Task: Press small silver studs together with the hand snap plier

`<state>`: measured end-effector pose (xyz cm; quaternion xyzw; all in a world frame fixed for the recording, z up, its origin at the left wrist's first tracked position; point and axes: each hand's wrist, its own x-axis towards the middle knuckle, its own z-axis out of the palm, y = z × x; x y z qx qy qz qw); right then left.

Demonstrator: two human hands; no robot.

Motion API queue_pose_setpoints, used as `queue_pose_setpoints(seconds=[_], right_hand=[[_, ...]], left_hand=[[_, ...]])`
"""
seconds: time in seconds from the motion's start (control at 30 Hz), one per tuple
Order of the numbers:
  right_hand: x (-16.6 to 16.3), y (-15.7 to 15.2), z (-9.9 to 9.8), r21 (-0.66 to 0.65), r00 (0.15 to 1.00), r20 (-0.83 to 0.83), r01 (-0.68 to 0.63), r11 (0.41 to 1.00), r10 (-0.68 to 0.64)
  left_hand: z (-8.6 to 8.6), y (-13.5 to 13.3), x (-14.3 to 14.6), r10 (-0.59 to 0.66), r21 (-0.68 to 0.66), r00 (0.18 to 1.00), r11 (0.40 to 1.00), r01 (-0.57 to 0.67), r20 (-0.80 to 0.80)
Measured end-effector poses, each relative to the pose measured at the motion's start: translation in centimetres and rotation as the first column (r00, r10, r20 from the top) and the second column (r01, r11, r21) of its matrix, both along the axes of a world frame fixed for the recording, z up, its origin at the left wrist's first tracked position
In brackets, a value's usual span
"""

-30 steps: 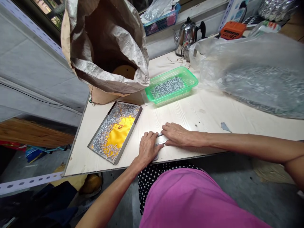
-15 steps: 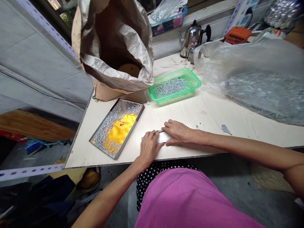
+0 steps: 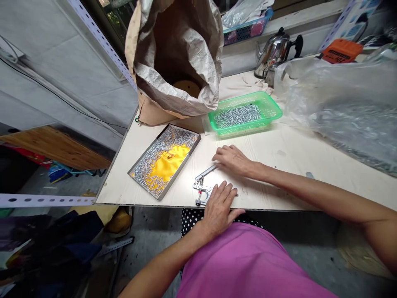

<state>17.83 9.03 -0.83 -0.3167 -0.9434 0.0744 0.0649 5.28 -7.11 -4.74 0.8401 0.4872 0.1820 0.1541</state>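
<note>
A metal hand tool with a coil spring, a red ring and a curved jaw [image 3: 204, 193] lies on the table near its front edge, one arm raised at an angle. My left hand [image 3: 218, 205] rests flat over its lower part, fingers stretched out and thumb apart, covering much of it. My right hand [image 3: 234, 160] has curled fingers at the far end of the raised arm [image 3: 207, 170]. To the left, a shallow tray [image 3: 175, 176] holds many small silvery screw-like pieces around a bare yellow patch.
Behind my hands stands a green basket [image 3: 249, 127] with similar pieces. A large open paper sack [image 3: 176, 103] is at the back left, a steel kettle [image 3: 276, 51] further back. A clear plastic bag [image 3: 341, 82] covers the table's right side.
The tool has gone from closed between both hands to spread apart, with its spring showing. My left hand has slid right and lies flatter. My right hand has moved to the raised arm.
</note>
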Motion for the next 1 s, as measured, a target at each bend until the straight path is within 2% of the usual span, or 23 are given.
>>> queue_pose_setpoints(seconds=[0.07,0.13,0.17,0.23,0.3,0.37,0.4,0.43,0.5,0.57,0.63,0.7,0.77,0.87,0.93,1.0], right_hand=[[-1.9,-1.7,0.7,0.0,0.974,-0.05,-0.22,0.976,0.219],[-3.8,-3.6,0.9,0.004,0.901,-0.067,-0.429,0.903,0.429],[-4.7,-4.4,0.8,0.011,0.868,-0.058,-0.494,0.869,0.494],[-5.9,-5.4,0.2,0.037,0.824,-0.032,-0.565,0.824,0.566],[-6.7,-5.8,-0.6,0.075,0.798,-0.026,-0.599,0.797,0.602],[-7.1,-5.8,-1.4,0.104,0.772,-0.058,-0.626,0.773,0.633],[-7.2,-5.8,-1.7,0.108,0.766,-0.093,-0.627,0.771,0.636],[-7.3,-5.7,-1.8,0.105,0.77,-0.141,-0.614,0.782,0.623],[-7.2,-5.2,-1.5,0.099,0.804,-0.274,-0.522,0.847,0.528],[-6.6,-3.9,-0.2,0.103,0.823,-0.433,-0.36,0.927,0.367],[-5.4,-1.5,1.7,0.125,0.785,-0.575,-0.192,0.973,0.229],[-3.5,1.9,3.9,0.151,0.738,-0.663,-0.034,0.988,0.127],[-1.2,5.6,6.1,0.192,0.749,-0.662,0.151,0.97,0.014],[1.6,9.5,8.3,0.295,0.78,-0.606,0.406,0.865,-0.159],[2.4,10.0,8.8,0.326,0.79,-0.575,0.46,0.826,-0.213],[2.3,8.5,8.3,0.286,0.821,-0.542,0.382,0.879,-0.181]], left_hand=[[-0.1,-0.2,0.1,0.012,-0.004,1.0,1.0,-0.012,0.009],[0.3,-0.8,0.2,0.006,0.0,1.0,1.0,-0.006,0.023],[0.7,-1.3,0.2,-0.03,0.016,0.999,0.999,0.03,0.036],[1.9,-2.6,0.0,-0.167,0.095,0.983,0.983,0.159,0.074],[3.7,-3.8,-0.8,-0.31,0.228,0.945,0.933,0.28,0.109],[5.6,-4.2,-2.4,-0.321,0.344,0.937,0.902,0.259,0.136],[6.5,-4.0,-3.6,-0.274,0.387,0.951,0.9,0.199,0.147],[7.3,-3.4,-5.0,-0.184,0.418,0.97,0.903,0.103,0.159],[8.4,-1.1,-8.2,0.058,0.468,0.984,0.874,-0.131,0.168],[8.7,2.1,-11.7,0.36,0.422,0.924,0.824,-0.38,0.128],[8.2,5.6,-14.9,0.519,0.351,0.853,0.789,-0.504,0.058],[7.2,8.7,-17.4,0.611,0.244,0.791,0.771,-0.589,-0.021],[6.1,11.3,-18.7,0.653,0.162,0.748,0.756,-0.635,-0.119],[4.7,14.0,-19.1,0.663,0.106,0.697,0.741,-0.663,-0.272],[4.2,15.3,-18.8,0.653,0.097,0.679,0.741,-0.665,-0.336],[3.9,16.3,-18.6,0.641,0.089,0.674,0.745,-0.661,-0.366]])
